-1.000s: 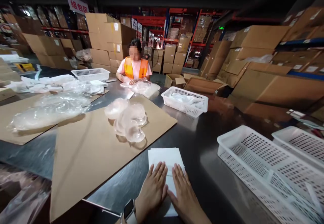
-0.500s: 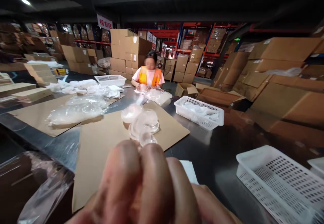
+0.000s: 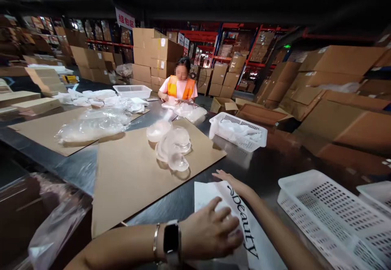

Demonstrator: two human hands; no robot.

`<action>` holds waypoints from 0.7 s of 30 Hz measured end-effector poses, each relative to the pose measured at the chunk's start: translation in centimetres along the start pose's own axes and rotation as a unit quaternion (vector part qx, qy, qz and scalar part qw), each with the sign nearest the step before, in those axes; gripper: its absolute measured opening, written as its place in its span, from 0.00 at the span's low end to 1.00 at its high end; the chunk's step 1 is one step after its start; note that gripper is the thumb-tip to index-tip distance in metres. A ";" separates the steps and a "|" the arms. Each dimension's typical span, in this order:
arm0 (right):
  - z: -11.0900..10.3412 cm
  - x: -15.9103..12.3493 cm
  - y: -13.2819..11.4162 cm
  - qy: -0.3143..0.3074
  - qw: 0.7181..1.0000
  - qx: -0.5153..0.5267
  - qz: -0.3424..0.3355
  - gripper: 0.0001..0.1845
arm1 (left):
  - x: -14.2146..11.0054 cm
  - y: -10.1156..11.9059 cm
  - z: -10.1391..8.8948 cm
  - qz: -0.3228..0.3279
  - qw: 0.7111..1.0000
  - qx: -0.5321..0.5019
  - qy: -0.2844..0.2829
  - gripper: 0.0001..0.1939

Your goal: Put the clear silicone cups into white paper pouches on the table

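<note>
A white bag (image 3: 203,192) printed with "beauty" lies on the dark table in front of me. My left hand (image 3: 210,233), with a watch and a bangle on its wrist, is over the bag, fingers bent and partly apart; I make out nothing held in it. At the bag's far right edge is my right hand (image 3: 229,180), its fingers stretched out and holding nothing. Beyond the bag, several clear, rounded soft pieces (image 3: 172,143) rest in a cluster on a cardboard sheet (image 3: 128,184).
White baskets stand to the right, a near one (image 3: 305,180) and one with white cloth-like items (image 3: 259,141). Plastic-wrapped goods (image 3: 91,127) lie at left on another cardboard sheet. Across the table works a person in an orange vest (image 3: 181,86). Cartons (image 3: 345,119) are stacked at right.
My hands were close together, fingers bent, right before the camera. They have come down and apart to the white bag, now mostly in sight. The clear pieces stay put.
</note>
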State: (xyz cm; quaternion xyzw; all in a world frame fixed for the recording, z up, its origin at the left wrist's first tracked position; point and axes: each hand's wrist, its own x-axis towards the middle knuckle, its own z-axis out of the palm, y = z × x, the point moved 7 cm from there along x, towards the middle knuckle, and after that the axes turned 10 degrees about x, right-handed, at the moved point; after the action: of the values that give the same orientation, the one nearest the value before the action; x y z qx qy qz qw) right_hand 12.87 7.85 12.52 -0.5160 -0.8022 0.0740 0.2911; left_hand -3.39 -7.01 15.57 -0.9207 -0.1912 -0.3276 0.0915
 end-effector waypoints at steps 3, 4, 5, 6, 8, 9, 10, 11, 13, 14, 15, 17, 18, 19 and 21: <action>4.9 -3.7 -0.4 -0.057 0.998 0.023 0.024 0.16 | -2.8 4.3 6.0 0.181 0.980 0.078 -0.020 0.10; 5.6 -4.2 -0.3 -0.050 0.998 0.026 0.040 0.17 | -3.4 5.0 7.4 0.171 0.982 0.081 0.000 0.09; 6.0 -4.5 0.0 -0.035 0.997 0.028 0.057 0.18 | -3.9 5.4 9.0 0.150 0.985 0.083 -0.018 0.10; 6.2 -4.6 0.3 -0.016 0.997 0.030 0.071 0.19 | -4.2 5.7 10.2 0.131 0.988 0.079 -0.028 0.10; 6.1 -4.2 1.0 0.031 0.995 0.030 0.089 0.20 | -4.0 6.3 11.3 0.102 0.992 0.061 -0.038 0.09; 6.0 -3.9 1.3 0.053 0.994 0.031 0.092 0.20 | -3.7 6.6 11.3 0.103 0.993 0.041 -0.035 0.08; 5.8 -3.7 1.5 0.074 0.992 0.032 0.092 0.20 | -3.4 7.0 11.1 0.115 0.993 0.016 -0.031 0.08; 5.6 -3.5 1.6 0.093 0.991 0.034 0.090 0.19 | -3.2 7.4 10.8 0.138 0.990 -0.010 -0.030 0.07; 5.3 -3.4 1.6 0.122 0.988 0.041 0.084 0.19 | -2.9 8.2 10.4 0.195 0.979 -0.044 -0.046 0.08; 5.1 -3.5 1.6 0.132 0.987 0.047 0.082 0.19 | -3.0 8.6 10.4 0.231 0.970 -0.049 -0.058 0.11; 4.9 -3.5 1.5 0.139 0.985 0.055 0.080 0.19 | -3.1 9.1 10.4 0.273 0.958 -0.047 -0.069 0.12; 4.5 -3.6 1.3 0.146 0.983 0.074 0.081 0.20 | -3.4 9.9 10.3 0.361 0.928 -0.042 -0.082 0.12; 4.3 -3.6 1.2 0.143 0.982 0.086 0.083 0.20 | -3.4 10.2 10.3 0.398 0.913 -0.038 -0.082 0.11; 4.2 -3.5 1.1 0.138 0.982 0.097 0.085 0.19 | -3.3 10.4 10.2 0.428 0.900 -0.036 -0.080 0.10; 3.6 -3.4 1.1 0.124 0.981 0.116 0.092 0.19 | -2.7 10.3 9.9 0.451 0.889 -0.025 -0.077 0.10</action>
State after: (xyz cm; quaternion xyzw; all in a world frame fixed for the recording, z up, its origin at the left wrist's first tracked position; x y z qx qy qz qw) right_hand 12.79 6.01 7.80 -0.5555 -0.6948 0.1287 0.4384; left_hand 4.51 -14.28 5.79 -0.9320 0.2466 -0.1842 0.1914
